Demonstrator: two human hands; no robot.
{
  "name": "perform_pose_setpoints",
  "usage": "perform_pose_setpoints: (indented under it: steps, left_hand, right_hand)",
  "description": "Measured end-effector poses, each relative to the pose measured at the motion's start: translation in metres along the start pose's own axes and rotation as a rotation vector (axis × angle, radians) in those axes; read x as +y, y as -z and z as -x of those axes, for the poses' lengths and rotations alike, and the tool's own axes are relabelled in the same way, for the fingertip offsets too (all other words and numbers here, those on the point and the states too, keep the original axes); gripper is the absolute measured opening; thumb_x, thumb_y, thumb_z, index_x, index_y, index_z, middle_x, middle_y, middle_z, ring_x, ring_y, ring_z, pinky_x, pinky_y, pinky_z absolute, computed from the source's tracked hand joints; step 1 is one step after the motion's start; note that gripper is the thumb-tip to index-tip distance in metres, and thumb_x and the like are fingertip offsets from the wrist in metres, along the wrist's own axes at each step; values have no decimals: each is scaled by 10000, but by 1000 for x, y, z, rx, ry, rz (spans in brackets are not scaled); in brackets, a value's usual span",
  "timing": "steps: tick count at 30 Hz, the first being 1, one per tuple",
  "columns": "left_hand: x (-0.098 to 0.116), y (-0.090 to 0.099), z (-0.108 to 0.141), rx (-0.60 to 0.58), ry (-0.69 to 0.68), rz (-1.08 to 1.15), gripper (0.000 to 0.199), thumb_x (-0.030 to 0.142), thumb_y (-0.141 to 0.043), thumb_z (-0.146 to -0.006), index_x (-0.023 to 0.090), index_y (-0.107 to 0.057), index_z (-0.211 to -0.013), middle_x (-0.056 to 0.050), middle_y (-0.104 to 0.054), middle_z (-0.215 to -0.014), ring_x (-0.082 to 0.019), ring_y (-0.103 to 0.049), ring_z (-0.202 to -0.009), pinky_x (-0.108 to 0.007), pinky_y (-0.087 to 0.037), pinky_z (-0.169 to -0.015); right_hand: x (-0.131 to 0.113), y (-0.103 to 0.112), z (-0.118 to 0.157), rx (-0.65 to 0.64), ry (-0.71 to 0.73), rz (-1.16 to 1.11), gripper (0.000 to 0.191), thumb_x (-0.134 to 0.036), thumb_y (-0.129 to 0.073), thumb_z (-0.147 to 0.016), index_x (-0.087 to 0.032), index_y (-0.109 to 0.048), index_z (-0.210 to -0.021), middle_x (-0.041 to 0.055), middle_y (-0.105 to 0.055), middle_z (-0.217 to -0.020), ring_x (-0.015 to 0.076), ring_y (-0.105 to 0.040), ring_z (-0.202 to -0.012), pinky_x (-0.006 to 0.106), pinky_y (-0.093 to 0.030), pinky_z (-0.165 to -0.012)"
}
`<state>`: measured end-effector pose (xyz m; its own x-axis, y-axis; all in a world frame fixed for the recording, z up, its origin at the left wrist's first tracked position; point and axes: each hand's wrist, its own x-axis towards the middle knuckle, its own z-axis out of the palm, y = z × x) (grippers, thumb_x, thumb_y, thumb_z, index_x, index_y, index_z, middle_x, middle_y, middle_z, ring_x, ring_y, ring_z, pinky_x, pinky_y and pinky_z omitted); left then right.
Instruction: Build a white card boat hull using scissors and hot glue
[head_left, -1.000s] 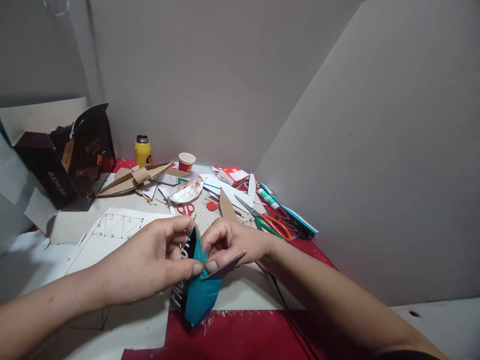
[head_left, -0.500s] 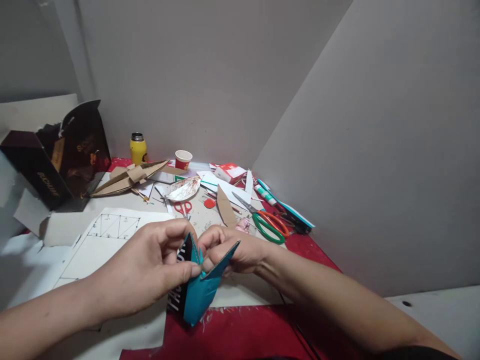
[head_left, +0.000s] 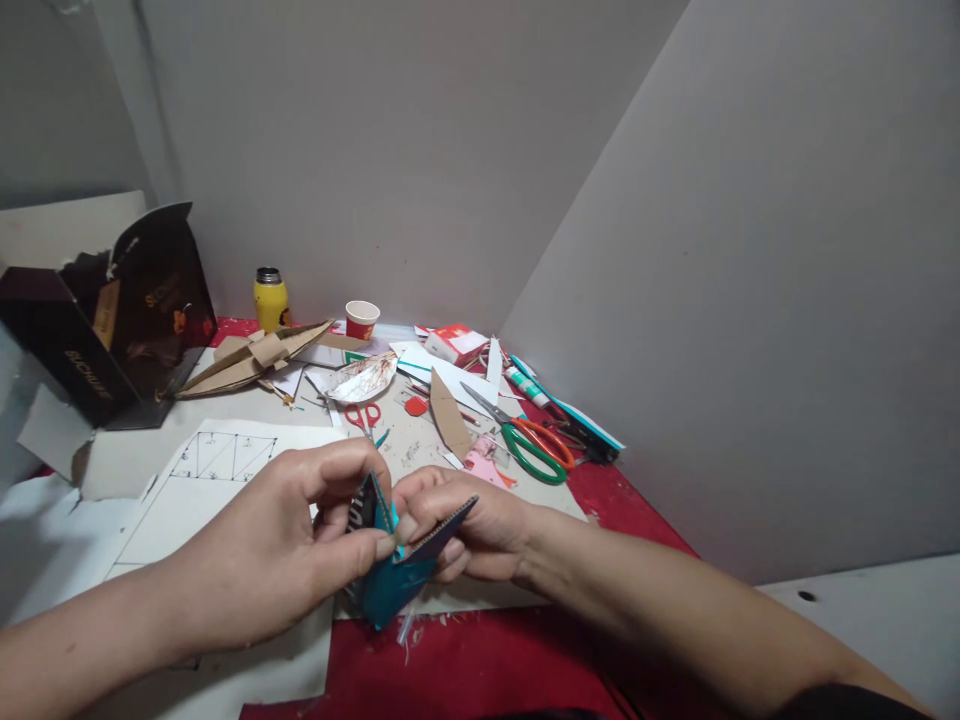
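The red-covered desk [head_left: 450, 670] fills the lower middle of the frame, with a dark box [head_left: 82, 345] at the left edge and a drawn sheet [head_left: 259, 680] at lower left. At lower centre, the left hand [head_left: 300, 540], fingers curled, pinches one side of a folded teal card [head_left: 384, 592]; the right hand [head_left: 472, 520], bent nearly closed, grips the other side. The card looks light and fairly stiff, though its corrugated edges could crush under hard pressure; thumb-and-finger pinches near the fold seem surest. A cup [head_left: 362, 322] stands above centre, left.
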<state>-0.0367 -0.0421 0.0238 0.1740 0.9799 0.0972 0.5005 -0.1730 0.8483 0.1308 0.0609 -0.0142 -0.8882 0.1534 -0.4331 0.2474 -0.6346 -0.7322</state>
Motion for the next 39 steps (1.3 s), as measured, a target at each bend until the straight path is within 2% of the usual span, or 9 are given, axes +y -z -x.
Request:
perform_pose_setpoints:
  steps: [8,14,21,24,28,31,34,36,39]
  left_hand:
    - [-15,13,-12,32,-189,15,104,133,-547,-856,221,-554,-911,4,-609,-932,-134,-571,-872,-255,-450,-787]
    - [-29,22,-20,-24,-124,8,164,69,-536,-820,226,-548,-868,38,-583,-885,-119,-547,-862,-231,-416,-798]
    - [-28,25,-24,-133,-43,-18,209,59,-543,-785,234,-556,-897,47,-603,-889,-131,-555,-868,-218,-409,-762]
    - [-33,21,-28,-158,-33,28,239,45,-555,-761,236,-573,-904,39,-618,-897,-146,-567,-897,-221,-418,-784]
    - [-49,18,-37,-1,5,197,308,95,-623,-752,251,-604,-1017,10,-632,-998,-148,-592,-853,-221,-464,-742]
    - [-64,17,-45,283,81,386,466,137,-686,-720,259,-580,-1157,-28,-616,-1186,-126,-605,-792,-200,-489,-664]
    - [-75,13,-51,525,305,604,544,93,-688,-674,204,-571,-1194,-85,-640,-1193,-167,-657,-864,-220,-526,-687]
    - [-78,6,-53,564,454,784,507,51,-646,-665,153,-582,-1158,-124,-681,-1096,-206,-687,-873,-262,-556,-695]
    - [-78,-9,-52,663,502,1065,269,147,-558,-786,131,-601,-1051,-152,-699,-1027,-234,-693,-936,-333,-580,-768]
  right_hand:
    - [-4,-11,10,277,466,288,154,-201,-750,-642,-146,-609,-664,-92,-490,-460,16,-335,-369,123,-235,-344]
    - [-13,-9,5,317,353,392,151,-262,-687,-703,-170,-576,-750,-54,-600,-532,44,-409,-364,154,-321,-349]
    - [-11,-13,-1,398,466,544,181,-184,-763,-655,-141,-587,-661,-73,-514,-544,41,-440,-493,153,-344,-462]
    - [-9,-11,-11,391,380,517,188,-129,-662,-737,-157,-525,-610,-73,-528,-507,35,-451,-425,137,-341,-399]
    - [-11,1,-26,390,237,278,200,-83,-560,-794,-162,-514,-617,-41,-611,-495,62,-503,-343,131,-370,-294]
    - [-11,11,-39,406,226,57,214,-53,-550,-800,-128,-551,-600,17,-653,-527,87,-559,-362,135,-393,-272]
    - [-9,18,-50,476,266,-76,206,-56,-534,-836,-116,-563,-642,31,-677,-591,83,-597,-410,134,-441,-313]
    - [-9,21,-58,532,301,-114,206,-58,-512,-865,-120,-555,-673,19,-675,-605,68,-599,-425,124,-454,-340]
    - [-10,24,-68,585,326,-165,204,-61,-500,-888,-121,-545,-698,17,-667,-596,65,-596,-426,122,-454,-351]
